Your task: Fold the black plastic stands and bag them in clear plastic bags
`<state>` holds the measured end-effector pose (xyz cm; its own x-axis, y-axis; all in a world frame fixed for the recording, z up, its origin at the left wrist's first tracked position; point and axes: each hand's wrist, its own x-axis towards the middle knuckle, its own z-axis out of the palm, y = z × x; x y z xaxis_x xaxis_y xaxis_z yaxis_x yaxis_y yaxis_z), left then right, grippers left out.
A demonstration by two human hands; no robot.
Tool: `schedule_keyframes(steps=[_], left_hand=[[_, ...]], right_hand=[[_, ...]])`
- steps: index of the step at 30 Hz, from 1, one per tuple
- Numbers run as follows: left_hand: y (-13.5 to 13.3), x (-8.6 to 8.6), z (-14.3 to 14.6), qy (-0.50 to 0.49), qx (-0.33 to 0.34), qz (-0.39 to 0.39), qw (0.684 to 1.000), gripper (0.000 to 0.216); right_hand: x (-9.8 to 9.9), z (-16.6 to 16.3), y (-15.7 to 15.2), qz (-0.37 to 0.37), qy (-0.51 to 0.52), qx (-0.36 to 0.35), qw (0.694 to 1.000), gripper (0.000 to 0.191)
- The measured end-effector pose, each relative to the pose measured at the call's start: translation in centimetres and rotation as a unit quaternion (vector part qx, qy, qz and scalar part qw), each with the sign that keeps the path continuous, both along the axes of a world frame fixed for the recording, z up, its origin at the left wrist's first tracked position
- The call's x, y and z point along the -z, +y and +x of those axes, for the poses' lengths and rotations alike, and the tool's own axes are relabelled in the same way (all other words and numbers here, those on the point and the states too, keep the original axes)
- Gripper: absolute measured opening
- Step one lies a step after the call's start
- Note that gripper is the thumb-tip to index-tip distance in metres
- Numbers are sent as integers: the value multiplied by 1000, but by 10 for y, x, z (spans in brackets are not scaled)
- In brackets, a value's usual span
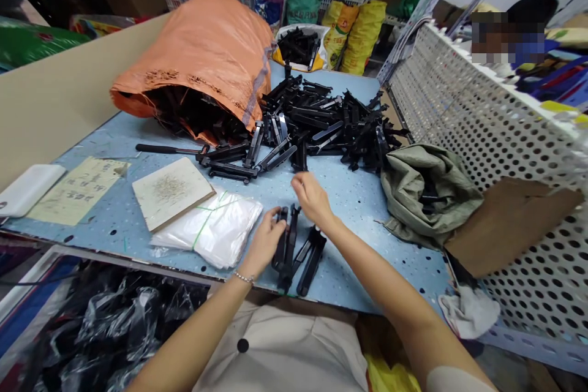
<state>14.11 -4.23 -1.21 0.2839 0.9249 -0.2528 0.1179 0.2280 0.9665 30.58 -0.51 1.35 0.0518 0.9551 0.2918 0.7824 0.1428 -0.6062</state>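
Near the table's front edge, my left hand [265, 239] is closed around the side of a long black part [280, 251], one of several hinged-looking black pieces grouped there. Beside it, another black part [311, 263] lies on the tabletop, spread in a V shape. My right hand [313, 197] is stretched a little further in, its fingers pinched at the lower end of a black part [299, 158] on the near edge of the pile. The large heap of similar black parts [321, 116] spreads across the table's back half. The parts' exact kind is unclear.
An orange woven sack [202, 43] with black parts lies open at back left. Nearer are a black-handled tool [160, 149], a worn board [172, 190] and bundled clear bags [220, 226]. A green-grey sack [427, 184] and perforated white panel [482, 116] stand right. A person sits beyond.
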Motion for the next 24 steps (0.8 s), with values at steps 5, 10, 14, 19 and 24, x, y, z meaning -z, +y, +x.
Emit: schedule_keyframes(steps=[5,10,14,19,24], left_hand=[[-6,12,5,88,48,153,983,35],[15,1,-1,24,23,133,991,35],[34,-20,16,-230,-16,-54,972,47],[32,-46,26,-326,23,-203,923,40],[7,-58,20,-279,58,-194,939,37]], right_hand=[[-6,29,75,-139,258,174,940,30],[-4,33,38,-203,376,119,896,25],[-3,12,-35,-247,443,55,860,30],[-18,2,-74,-198,320,-25,926,47],[-35,16,-39,61,-80,16,995,46]])
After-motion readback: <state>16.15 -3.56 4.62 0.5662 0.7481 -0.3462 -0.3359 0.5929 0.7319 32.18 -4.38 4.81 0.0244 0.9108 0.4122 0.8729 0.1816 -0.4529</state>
